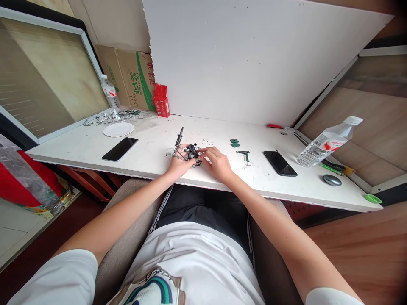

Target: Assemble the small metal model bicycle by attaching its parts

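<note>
Bicycle-like model [192,150] held for close finger work

The bicycle-like model is between both hands, over the near middle of the worktop [149,159]. From its seven o'clock, the left hand [179,166] wraps and grips it; from three o'clock, the right hand [218,163] brings its fingertips together against it, though whether they pinch a part I cannot tell. The step looks like detail work, so the next move seems to call for a steady left hold and light fingertips. Green pieces [235,145] lie at three o'clock.

Model bike [192,149] partly behind left hand [179,167]
</note>
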{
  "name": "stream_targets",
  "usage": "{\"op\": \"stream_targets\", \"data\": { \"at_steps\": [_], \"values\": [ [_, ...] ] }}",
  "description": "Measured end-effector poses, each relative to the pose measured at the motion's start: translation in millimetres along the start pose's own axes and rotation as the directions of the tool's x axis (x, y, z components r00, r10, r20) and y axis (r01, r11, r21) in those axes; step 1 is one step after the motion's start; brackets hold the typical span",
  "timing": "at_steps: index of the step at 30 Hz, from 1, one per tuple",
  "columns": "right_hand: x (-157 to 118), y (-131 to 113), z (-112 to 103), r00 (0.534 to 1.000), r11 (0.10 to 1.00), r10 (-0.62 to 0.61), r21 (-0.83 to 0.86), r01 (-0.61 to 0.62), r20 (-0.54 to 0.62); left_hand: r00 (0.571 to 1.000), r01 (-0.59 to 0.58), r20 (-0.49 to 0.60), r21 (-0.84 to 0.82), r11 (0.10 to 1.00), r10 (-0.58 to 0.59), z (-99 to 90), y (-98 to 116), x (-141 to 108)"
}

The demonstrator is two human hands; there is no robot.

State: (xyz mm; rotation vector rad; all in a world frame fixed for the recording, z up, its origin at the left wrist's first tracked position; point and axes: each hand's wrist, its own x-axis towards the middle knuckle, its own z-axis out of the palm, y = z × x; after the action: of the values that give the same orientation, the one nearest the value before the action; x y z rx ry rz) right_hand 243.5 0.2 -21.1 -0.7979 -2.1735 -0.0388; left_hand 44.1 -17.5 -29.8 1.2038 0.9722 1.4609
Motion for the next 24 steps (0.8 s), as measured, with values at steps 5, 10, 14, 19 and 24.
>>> {"op": "stream_targets", "data": {
  "at_steps": [5,10,14,19,24],
  "values": [
    [1.5,-3.6,-1.9,1.000,0.999,0.009,0.034,-0.009,0.008,1.000,-0.013,0.013,-0.011,1.000,0.013,-0.9,-2.3,0.1],
    [-0.4,-0.2,0.8,1.000,0.999,0.001,0.043,-0.002,0.028,1.000,-0.028,0.007,0.030,0.999,0.028,-0.9,-2.8,1.2],
    [-0.6,1.7,1.0,1.000,1.000,-0.008,-0.003,0.008,0.020,0.999,-0.035,-0.004,0.039,0.999,0.035,0.1,-0.8,0.5],
    [-1.1,4.8,1.6,0.999,0.999,-0.047,-0.023,0.046,-0.023,0.999,-0.048,-0.003,0.058,0.997,0.049,0.1,0.2,0.2],
    [-0.9,5.4,1.5,0.998,0.999,-0.041,-0.013,0.040,-0.045,0.996,-0.084,-0.003,0.045,0.995,0.085,-0.2,-1.6,0.6]
  ]
}}
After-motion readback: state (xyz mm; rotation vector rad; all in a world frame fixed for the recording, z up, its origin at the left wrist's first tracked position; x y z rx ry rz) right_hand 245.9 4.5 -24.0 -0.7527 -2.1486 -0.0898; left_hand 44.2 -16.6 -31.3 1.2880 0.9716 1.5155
